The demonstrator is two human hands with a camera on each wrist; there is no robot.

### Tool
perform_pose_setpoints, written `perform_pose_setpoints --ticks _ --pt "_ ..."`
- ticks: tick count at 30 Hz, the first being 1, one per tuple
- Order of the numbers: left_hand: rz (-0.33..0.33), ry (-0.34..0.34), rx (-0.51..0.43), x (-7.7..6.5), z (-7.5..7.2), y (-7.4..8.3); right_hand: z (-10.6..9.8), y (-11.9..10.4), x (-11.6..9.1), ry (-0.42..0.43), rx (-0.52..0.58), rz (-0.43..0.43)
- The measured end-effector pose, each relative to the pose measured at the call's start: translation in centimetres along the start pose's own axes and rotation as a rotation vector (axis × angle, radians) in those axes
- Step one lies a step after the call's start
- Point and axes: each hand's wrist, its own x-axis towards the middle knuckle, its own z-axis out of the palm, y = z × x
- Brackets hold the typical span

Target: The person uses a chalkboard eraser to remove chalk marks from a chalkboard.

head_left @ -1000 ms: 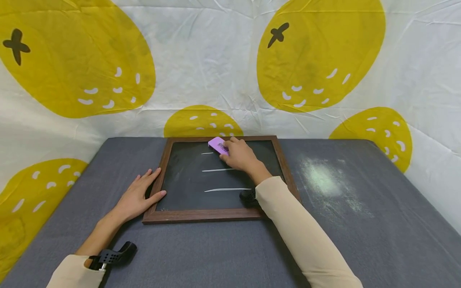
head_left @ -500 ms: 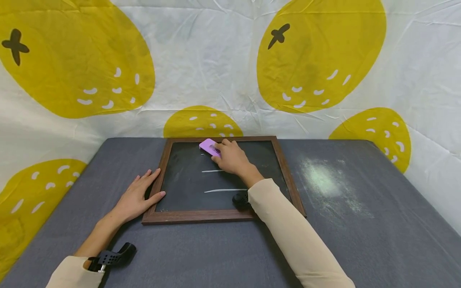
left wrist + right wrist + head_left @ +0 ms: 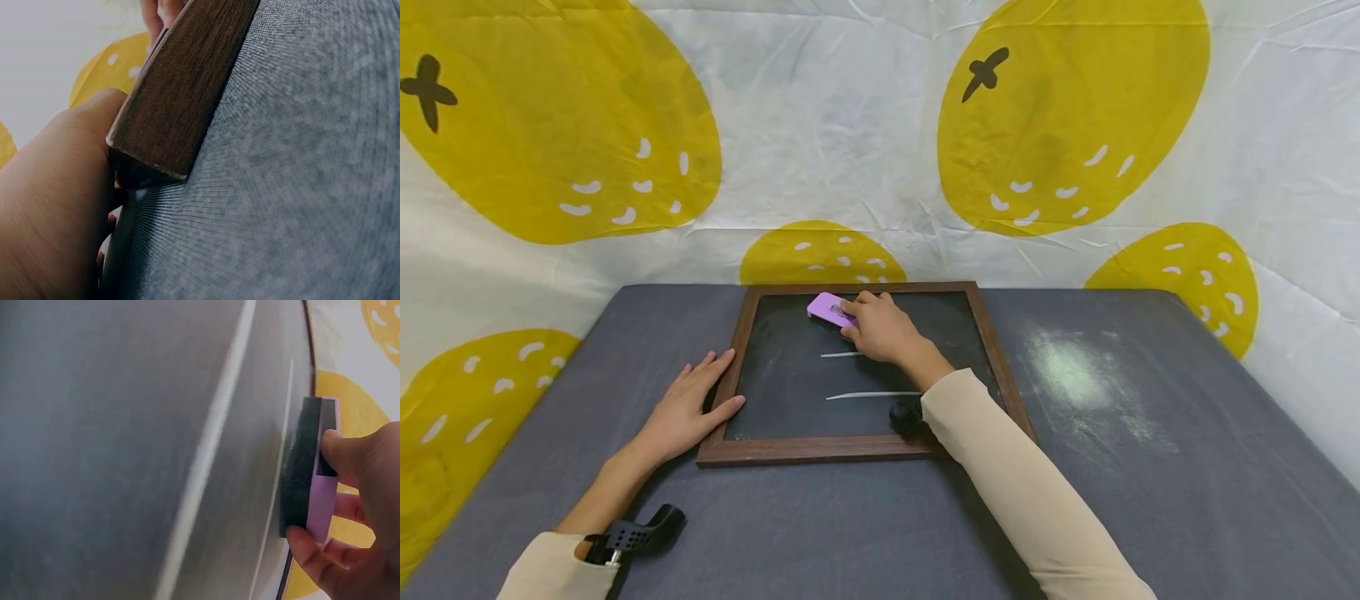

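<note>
A chalkboard (image 3: 782, 371) in a brown wooden frame (image 3: 820, 451) lies on the table. My right hand (image 3: 891, 329) grips a purple eraser (image 3: 825, 307) near the board's far edge, left of its middle. The right wrist view shows the dark felt side of the eraser (image 3: 299, 481) toward the board, with thumb and fingers holding its sides. Two white chalk lines, a middle one (image 3: 841, 355) and a nearer one (image 3: 868, 395), cross the board, partly behind the right arm. My left hand (image 3: 681, 417) rests with spread fingers at the frame's left side, its thumb over the edge.
Grey cloth covers the table (image 3: 820, 533), with a pale green dusty smudge (image 3: 1075, 375) right of the board. Behind stands a white curtain (image 3: 827, 125) printed with yellow fruit. A black wrist camera (image 3: 643, 531) sits on the left forearm.
The right hand has slid the eraser left along the far part of the board. The farthest chalk line, visible before, no longer shows. The left hand has stayed in place.
</note>
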Motion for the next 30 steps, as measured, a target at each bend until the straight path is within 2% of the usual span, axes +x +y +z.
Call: perform_pose_setpoints --ticks 12,24,30 --pt "0.012 0.003 0.002 0.0 -0.1 -0.2 -0.7 1.6 -0.1 -0.050 0.052 -0.009" --pt "-0.003 -0.003 0.015 -0.1 0.1 0.1 -1.3 4.8 -1.6 -0.007 0.080 0.052" --pt "0.008 0.006 0.012 -0.2 0.3 0.1 -2.2 7.4 -2.8 -0.003 0.076 0.070"
